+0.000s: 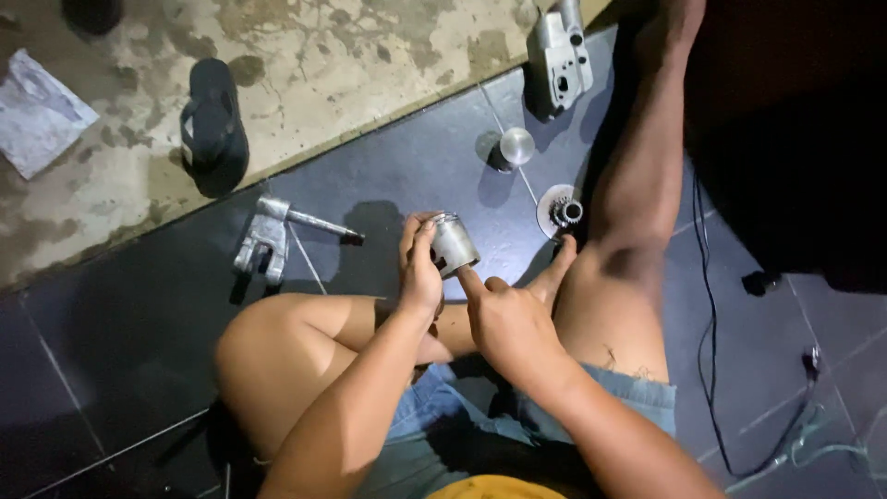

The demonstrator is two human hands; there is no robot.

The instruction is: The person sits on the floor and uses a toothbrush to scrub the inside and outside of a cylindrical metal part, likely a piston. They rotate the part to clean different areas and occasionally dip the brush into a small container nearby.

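I sit on a dark tiled floor with my knees bent. My left hand grips a short grey metal cylinder, a piston, by its side and top. My right hand is just below it, its index finger pressed against the piston's lower edge. The piston is held up above the floor, between my legs.
On the tiles lie a metal part with a shaft, a small round shiny piece, a toothed gear on a disc and a grey casing. A black sandal lies on the concrete. A black cable runs at the right.
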